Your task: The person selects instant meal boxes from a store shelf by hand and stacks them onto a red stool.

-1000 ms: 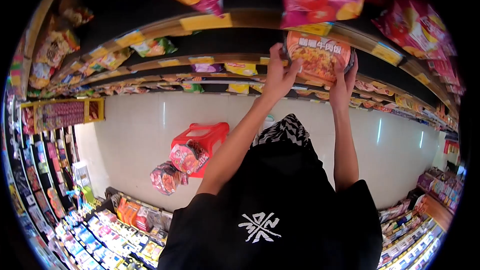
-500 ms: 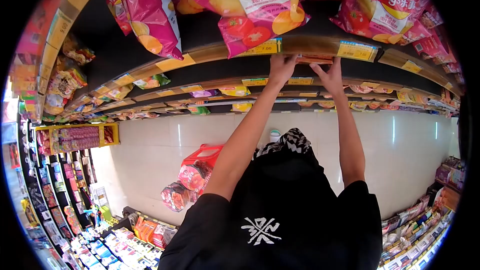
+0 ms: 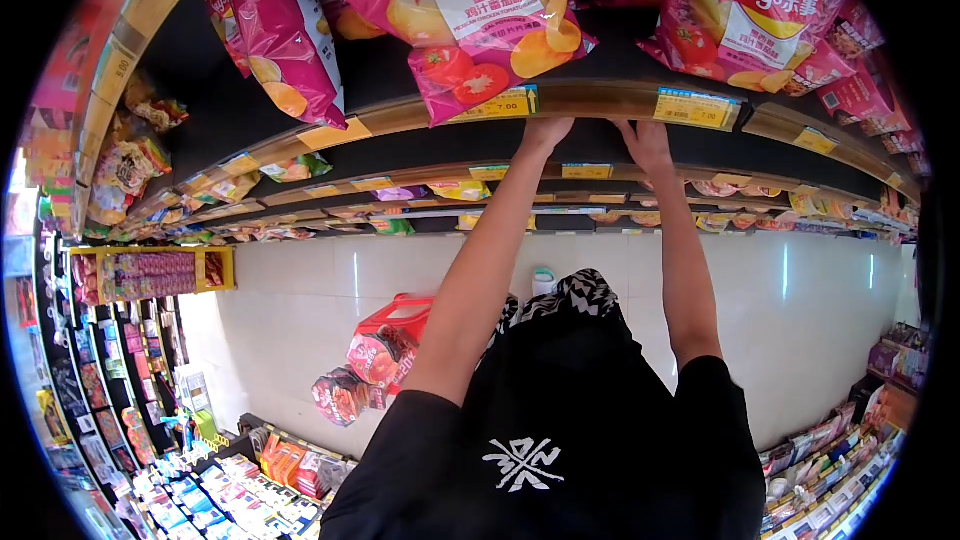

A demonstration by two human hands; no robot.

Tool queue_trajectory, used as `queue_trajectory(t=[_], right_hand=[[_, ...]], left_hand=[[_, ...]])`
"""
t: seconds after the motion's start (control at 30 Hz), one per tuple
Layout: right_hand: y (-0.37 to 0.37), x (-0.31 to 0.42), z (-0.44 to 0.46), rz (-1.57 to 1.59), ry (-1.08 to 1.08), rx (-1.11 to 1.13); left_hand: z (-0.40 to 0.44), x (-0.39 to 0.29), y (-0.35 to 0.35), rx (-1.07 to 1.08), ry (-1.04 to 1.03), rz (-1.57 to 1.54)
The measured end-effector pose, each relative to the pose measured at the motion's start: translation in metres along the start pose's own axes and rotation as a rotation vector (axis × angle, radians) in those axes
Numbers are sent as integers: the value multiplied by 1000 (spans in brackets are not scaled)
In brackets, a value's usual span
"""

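Both of my arms reach forward under the wooden front edge of a shelf [image 3: 600,100]. My left hand [image 3: 547,132] is below a yellow price label [image 3: 508,105], its fingers hidden beyond the edge. A short way to its right is my right hand [image 3: 648,147]. Its thumb stands off to the side, while the other fingertips are out of sight. Whatever either hand touches in there is hidden. Above them on the shelf are a large magenta bag of Lay's chips [image 3: 485,15] and another magenta chip bag [image 3: 755,15].
Lower shelves below hold several snack packs, one of them a yellow pack [image 3: 460,189]. A red basket [image 3: 395,320] with packaged bowls [image 3: 350,395] stands on the tiled floor [image 3: 280,320], left of my body. A yellow-framed display [image 3: 150,275] is further left.
My hands have gone deeper under the shelf edge. The flat reddish packet that showed between them is now out of sight. The view has shifted slightly.
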State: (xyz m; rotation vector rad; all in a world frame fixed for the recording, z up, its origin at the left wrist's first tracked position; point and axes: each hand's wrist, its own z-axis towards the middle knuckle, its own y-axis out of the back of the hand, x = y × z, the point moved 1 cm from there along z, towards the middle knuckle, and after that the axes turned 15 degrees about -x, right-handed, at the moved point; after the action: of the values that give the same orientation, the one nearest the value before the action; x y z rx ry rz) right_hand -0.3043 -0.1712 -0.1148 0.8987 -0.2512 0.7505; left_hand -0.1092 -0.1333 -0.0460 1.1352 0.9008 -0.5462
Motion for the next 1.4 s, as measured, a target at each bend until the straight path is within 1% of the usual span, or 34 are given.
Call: queue_trajectory(t=[0.1, 0.13, 0.2, 0.23, 0.33, 0.4, 0.47, 0.5, 0.57, 0.6, 0.7, 0.77, 0.8, 0.87, 0.97, 1.03, 1.13, 1.2, 1.23, 1.33, 1.4], right_hand=[[-3, -6, -3, -29, 46, 7], [0, -3, -2, -25, 51, 18], [-5, -2, -2, -76, 46, -27], [-5, -2, -1, -102, 42, -51], [8, 9, 1, 16, -119, -63], [3, 2, 0, 69, -60, -131], [4, 4, -2, 94, -41, -148], [4, 5, -1, 67, -39, -148], [4, 7, 0, 15, -33, -143], [4, 5, -2, 13, -34, -127], [1, 4, -7, 16, -29, -100], [3, 5, -4, 6, -7, -131], [3, 4, -1, 17, -11, -132], [4, 4, -2, 36, -21, -128], [8, 6, -2, 31, 5, -137], [7, 6, -5, 62, 3, -105], [12, 9, -3, 125, -10, -34], [16, 14, -1, 120, 11, -21], [14, 13, 0, 91, -4, 5], [11, 16, -1, -40, 21, -24], [9, 15, 0, -17, 23, -14]], left_hand=[[4, -8, 1, 66, 29, 40], [2, -6, -3, 9, 3, 27], [3, -8, -7, -108, -65, 1], [5, -8, -8, -83, -73, 38], [12, -7, -6, 51, -38, 66], [14, -4, -8, 65, 38, -8], [14, 5, -15, 68, 257, -489], [19, 21, -27, 60, 433, -936], [25, 29, -38, 59, 600, -1385], [26, 28, -39, 66, 593, -1385], [23, 31, -37, 29, 637, -1243], [26, 28, -34, 32, 588, -1146], [27, 31, -34, 53, 520, -1121], [30, 39, -37, 77, 457, -1057], [28, 44, -39, 67, 518, -1007], [24, 41, -38, 36, 611, -1065], [24, 37, -36, 68, 569, -1042], [21, 31, -34, 27, 543, -989], [19, 26, -33, 6, 528, -963], [20, 27, -34, 18, 400, -793], [23, 30, -37, 16, 376, -856]])
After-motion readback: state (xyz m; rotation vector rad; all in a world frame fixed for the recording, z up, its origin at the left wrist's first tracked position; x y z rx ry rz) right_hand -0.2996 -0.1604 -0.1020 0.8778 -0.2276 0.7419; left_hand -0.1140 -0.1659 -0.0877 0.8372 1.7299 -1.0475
